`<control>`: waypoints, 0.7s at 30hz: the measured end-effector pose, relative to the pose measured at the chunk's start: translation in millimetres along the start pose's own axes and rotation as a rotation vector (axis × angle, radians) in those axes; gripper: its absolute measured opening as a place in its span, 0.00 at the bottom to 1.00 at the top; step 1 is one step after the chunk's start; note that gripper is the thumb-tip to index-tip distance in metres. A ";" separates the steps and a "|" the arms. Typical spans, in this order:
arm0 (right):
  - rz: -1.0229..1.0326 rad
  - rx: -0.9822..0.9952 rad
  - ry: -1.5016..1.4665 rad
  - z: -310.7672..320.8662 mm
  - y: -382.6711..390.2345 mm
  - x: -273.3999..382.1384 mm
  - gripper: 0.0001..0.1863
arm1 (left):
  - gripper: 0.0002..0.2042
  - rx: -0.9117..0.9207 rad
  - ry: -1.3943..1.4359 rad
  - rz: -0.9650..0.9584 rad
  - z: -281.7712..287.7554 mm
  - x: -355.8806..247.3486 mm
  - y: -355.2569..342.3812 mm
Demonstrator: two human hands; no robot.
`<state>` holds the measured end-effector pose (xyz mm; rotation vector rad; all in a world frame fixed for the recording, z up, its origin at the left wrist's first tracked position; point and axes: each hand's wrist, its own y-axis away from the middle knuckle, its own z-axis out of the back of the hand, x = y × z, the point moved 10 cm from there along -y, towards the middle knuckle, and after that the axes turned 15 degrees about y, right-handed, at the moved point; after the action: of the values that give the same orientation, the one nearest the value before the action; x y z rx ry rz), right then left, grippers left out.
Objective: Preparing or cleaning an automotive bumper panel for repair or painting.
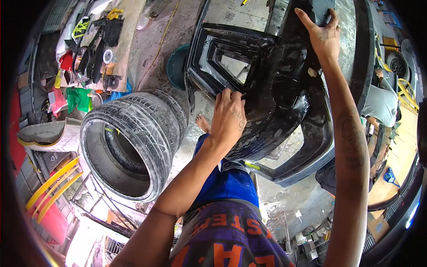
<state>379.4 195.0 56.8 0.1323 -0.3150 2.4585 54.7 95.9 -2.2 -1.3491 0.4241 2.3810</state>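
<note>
A large black car bumper (284, 89) stands in front of me, wet-looking, with pale grey worn patches around its angular opening. Bent and pressed together, the fingers of my left hand (229, 116) touch the bumper beside the lower corner of that opening. Whatever they pinch, if anything, is hidden under them. Farther off to the right, my right hand (325, 39) grips the far part of the bumper, thumb and fingers spread around its dark surface. A small bare tan spot shows on the bumper near my right wrist.
Used tires (129, 144) are stacked at my left. Behind them are a dark green tub (178, 66) and a wooden board (126, 49) with tools and parts. A person in a grey shirt (381, 104) is at the right, near a plywood sheet (400, 153).
</note>
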 end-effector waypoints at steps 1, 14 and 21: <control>-0.008 -0.004 -0.001 -2.7 -1.7 -4.1 0.72 | 0.09 0.005 -0.003 -0.006 -2.9 0.0 -4.5; -0.093 0.031 -0.013 23.4 12.5 15.9 0.60 | 0.08 -0.058 0.202 -0.163 -0.7 -8.6 -10.9; -0.082 0.077 -0.078 13.8 16.2 30.5 0.59 | 0.08 0.002 0.099 -0.170 13.6 -2.3 -11.3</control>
<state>345.6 197.2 72.3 0.2697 -0.2433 2.3887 50.7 111.4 5.6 -1.4460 0.3248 2.1834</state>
